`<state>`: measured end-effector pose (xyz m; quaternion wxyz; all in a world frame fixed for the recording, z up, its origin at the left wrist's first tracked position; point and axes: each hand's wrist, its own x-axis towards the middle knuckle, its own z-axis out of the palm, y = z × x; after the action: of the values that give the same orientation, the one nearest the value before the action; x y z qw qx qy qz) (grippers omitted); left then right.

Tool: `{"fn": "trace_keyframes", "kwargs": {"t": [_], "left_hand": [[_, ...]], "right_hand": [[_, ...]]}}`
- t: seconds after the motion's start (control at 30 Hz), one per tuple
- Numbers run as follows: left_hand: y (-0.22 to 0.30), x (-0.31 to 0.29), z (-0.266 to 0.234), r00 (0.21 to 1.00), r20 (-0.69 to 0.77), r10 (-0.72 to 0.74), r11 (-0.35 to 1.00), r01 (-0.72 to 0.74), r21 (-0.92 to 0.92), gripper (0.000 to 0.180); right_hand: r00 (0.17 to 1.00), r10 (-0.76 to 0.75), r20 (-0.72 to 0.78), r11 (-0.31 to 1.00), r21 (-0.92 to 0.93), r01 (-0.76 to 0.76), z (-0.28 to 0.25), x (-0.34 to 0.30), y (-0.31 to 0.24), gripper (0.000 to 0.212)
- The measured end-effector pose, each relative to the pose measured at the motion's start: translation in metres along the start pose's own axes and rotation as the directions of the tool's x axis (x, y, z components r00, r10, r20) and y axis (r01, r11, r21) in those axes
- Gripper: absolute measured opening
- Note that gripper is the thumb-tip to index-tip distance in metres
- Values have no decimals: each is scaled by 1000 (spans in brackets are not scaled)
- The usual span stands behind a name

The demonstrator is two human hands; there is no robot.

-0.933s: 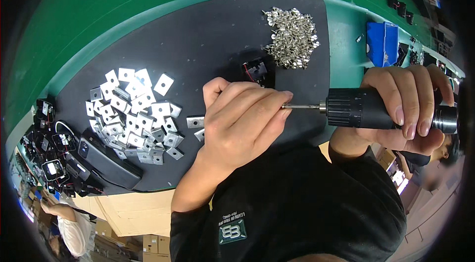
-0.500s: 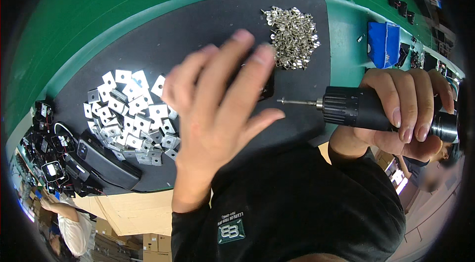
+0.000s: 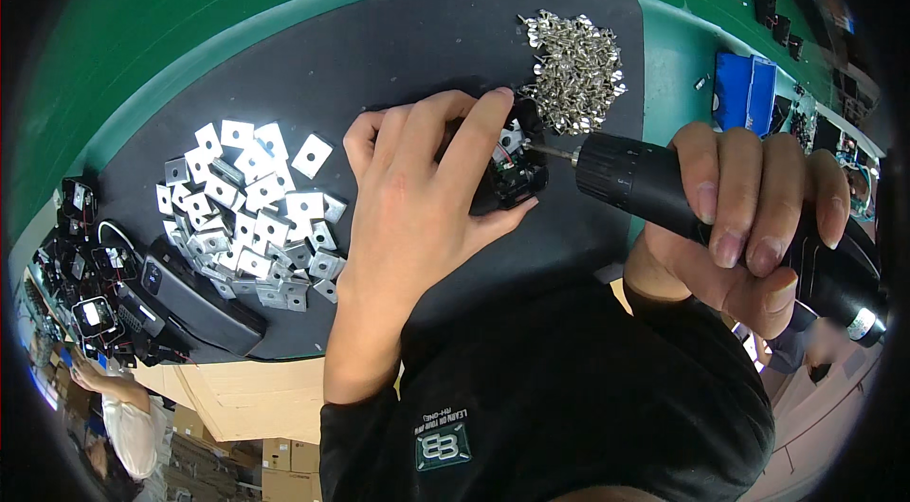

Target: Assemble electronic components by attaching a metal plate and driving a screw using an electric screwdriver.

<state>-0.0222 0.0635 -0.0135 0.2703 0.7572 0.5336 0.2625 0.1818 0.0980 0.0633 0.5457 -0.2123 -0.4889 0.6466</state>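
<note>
My left hand (image 3: 417,180) is wrapped over a black plastic housing (image 3: 531,182) on the dark mat. Wires and pale metal parts show inside the housing; its left side is hidden under my fingers. My right hand (image 3: 749,208) grips a black electric screwdriver (image 3: 630,175), held nearly level. The bit points left and reaches the housing's open side, near the metal part; whether it touches a screw I cannot tell. Just beyond the housing lies a pile of silvery thumb screws (image 3: 576,71). Left of my left hand is a heap of square metal plates with holes (image 3: 251,218).
A black corded device (image 3: 199,298) lies at the mat's left edge, beside a cluster of black housings with wires (image 3: 95,284). A blue bin (image 3: 744,92) stands at the right on the green table (image 3: 678,56). Other people are at the lower left and far right.
My left hand, blurred before, has settled around the black housing, which now shows more. The screwdriver has moved left and tilted, bringing its bit to the housing.
</note>
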Motion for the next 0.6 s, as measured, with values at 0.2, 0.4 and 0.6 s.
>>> {"fn": "trace_keyframes", "kwargs": {"t": [0.2,0.4,0.6], "left_hand": [[1,2,0,1000,-14,-13,1000,13,-26,73],[2,2,1,1000,-17,-26,998,25,-59,70],[1,3,2,999,-24,-22,998,20,-67,68]], "right_hand": [[997,63,40,998,-7,-62,0,3,1,40],[998,68,14,998,1,-68,0,3,3,39],[998,54,24,999,-4,-54,1,5,7,39]]}}
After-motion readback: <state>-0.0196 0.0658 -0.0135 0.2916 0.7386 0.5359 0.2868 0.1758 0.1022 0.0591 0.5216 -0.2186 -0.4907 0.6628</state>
